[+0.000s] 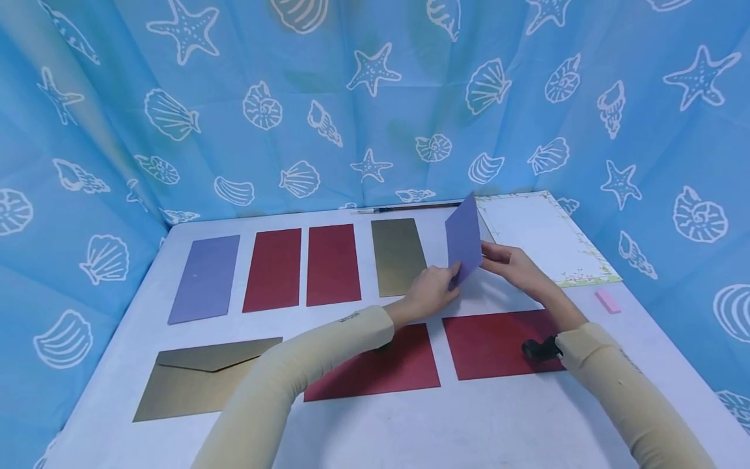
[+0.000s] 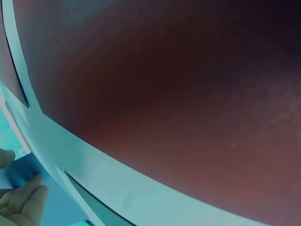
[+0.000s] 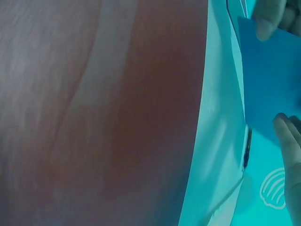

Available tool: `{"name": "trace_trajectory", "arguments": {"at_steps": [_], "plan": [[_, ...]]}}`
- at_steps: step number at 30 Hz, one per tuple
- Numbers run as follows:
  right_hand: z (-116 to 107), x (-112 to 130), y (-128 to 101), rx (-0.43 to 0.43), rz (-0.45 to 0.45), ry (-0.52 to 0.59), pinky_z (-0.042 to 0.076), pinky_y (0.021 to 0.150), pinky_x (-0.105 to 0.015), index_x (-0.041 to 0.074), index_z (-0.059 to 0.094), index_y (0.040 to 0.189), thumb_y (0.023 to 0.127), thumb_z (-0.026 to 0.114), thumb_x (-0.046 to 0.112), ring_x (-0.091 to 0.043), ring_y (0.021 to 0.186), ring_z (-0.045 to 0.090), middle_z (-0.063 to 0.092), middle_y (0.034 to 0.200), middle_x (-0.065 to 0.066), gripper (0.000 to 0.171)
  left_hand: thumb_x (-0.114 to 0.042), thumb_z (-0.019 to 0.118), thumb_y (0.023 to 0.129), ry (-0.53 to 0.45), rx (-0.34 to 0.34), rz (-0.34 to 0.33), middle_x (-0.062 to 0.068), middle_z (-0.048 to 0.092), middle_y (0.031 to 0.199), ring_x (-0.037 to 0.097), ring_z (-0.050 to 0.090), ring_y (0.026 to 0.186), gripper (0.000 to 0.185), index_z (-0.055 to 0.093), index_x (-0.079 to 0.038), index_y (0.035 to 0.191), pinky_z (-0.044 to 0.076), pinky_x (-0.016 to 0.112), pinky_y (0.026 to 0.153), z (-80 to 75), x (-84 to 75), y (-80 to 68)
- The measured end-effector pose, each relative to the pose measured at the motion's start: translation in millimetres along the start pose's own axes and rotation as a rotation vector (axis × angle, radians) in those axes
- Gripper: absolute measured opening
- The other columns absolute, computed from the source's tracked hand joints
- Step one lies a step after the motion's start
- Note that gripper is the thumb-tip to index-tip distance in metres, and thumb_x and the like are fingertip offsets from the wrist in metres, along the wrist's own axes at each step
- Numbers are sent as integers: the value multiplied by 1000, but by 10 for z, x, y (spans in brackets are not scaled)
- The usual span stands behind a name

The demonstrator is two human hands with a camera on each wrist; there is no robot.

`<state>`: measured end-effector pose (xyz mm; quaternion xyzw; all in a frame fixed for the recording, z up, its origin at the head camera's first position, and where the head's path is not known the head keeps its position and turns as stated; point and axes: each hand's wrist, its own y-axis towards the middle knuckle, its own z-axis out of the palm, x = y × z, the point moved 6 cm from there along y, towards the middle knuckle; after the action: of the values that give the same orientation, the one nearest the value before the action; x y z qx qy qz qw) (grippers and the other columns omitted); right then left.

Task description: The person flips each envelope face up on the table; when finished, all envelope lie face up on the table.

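Between the pinching left hand (image 1: 430, 292) and right hand (image 1: 511, 264) (tilted upright) stands the purple card (image 1: 463, 239).

On the white table (image 1: 410, 423) lay red envelopes (image 1: 301, 266), gold envelopes (image 1: 398, 256), a purple envelope (image 1: 205, 278), bordered letter paper (image 1: 541, 236), a pen (image 1: 410, 208) and a pink eraser (image 1: 607, 301).

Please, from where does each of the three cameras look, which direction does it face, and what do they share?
Head: from above, facing forward and down at the white table; both sleeves, left hand and right hand holding the purple paper card.
Left wrist: low over a dark red envelope; fingertips on the card.
Right wrist: low over a red envelope; fingertips show.
All three share the card.
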<state>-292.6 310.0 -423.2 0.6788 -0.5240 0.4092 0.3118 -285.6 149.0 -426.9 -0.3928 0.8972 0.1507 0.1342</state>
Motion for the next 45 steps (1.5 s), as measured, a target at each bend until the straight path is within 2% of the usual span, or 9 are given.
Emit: {"name": "trace_trajectory", "arguments": {"at_steps": [2, 5, 9, 12, 15, 22, 29, 35, 45], "plan": [[47, 23, 18, 17, -7, 14, 36, 104, -48, 4, 36, 148, 97, 60, 28, -36, 132, 42, 42, 146, -18, 61, -19, 62, 95, -13, -19, 8, 7, 72, 96, 4, 54, 60, 49, 50, -3, 139, 34, 13, 46, -20, -15, -7], [86, 59, 31, 21, -22, 27, 39, 103, -42, 4, 36, 148, 98, 59, 24, -34, 131, 43, 41, 147, -18, 59, -19, 64, 94, -66, -43, 14, 8, 70, 111, 4, 67, 82, 50, 50, -2, 140, 37, 10, 50, -38, -34, -13], [98, 109, 40, 10, -40, 35, 40, 101, -37, 2, 34, 148, 98, 59, 23, -34, 131, 43, 40, 148, -19, 60, -19, 66, 93, -183, -80, 23, 10, 65, 122, 12, 65, 104, 54, 47, -1, 141, 44, 6, 65, -69, -64, -16], [92, 152, 41, 2, -53, 34, 39, 101, -37, 2, 34, 148, 97, 60, 24, -33, 131, 43, 39, 148, -18, 61, -17, 66, 93, -267, -121, 29, 10, 63, 126, 12, 65, 105, 55, 46, -1, 142, 46, 8, 79, -100, -85, -13], [79, 189, 39, -4, -74, 19, 38, 101, -38, 3, 35, 149, 98, 59, 23, -34, 132, 42, 39, 149, -17, 60, -16, 67, 93, -337, -149, 26, 11, 61, 128, 13, 65, 104, 56, 45, 0, 142, 46, 11, 83, -114, -98, -10], [73, 190, 33, 8, -89, -24, 36, 103, -43, 8, 36, 149, 98, 59, 22, -32, 134, 40, 39, 150, -14, 58, -16, 68, 92, -463, -150, -29, 13, 60, 130, 13, 64, 106, 57, 46, 0, 141, 47, 15, 85, -80, -110, -24], [89, 109, 27, 19, -71, -34, 34, 104, -47, 6, 36, 149, 98, 58, 23, -33, 134, 39, 38, 150, -15, 58, -20, 69, 91, -495, -142, -57, 11, 60, 130, 14, 65, 106, 57, 48, -3, 141, 48, 15, 85, -62, -102, -64], [103, 78, 26, 24, -71, -36, 34, 104, -48, 4, 37, 148, 98, 58, 23, -35, 134, 39, 38, 149, -16, 58, -15, 71, 88, -564, -161, -36, 12, 61, 129, 17, 64, 108, 58, 49, 0, 139, 49, 21, 86, -111, -74, -105], [200, -22, -7, 69, -31, -73, 37, 102, -49, 2, 37, 147, 96, 62, 27, -36, 135, 37, 38, 149, -18, 62, -10, 71, 87, -664, -217, -33, 17, 58, 129, 17, 62, 109, 69, 36, 7, 143, 50, 26, 87, -157, 19, -166]]}}
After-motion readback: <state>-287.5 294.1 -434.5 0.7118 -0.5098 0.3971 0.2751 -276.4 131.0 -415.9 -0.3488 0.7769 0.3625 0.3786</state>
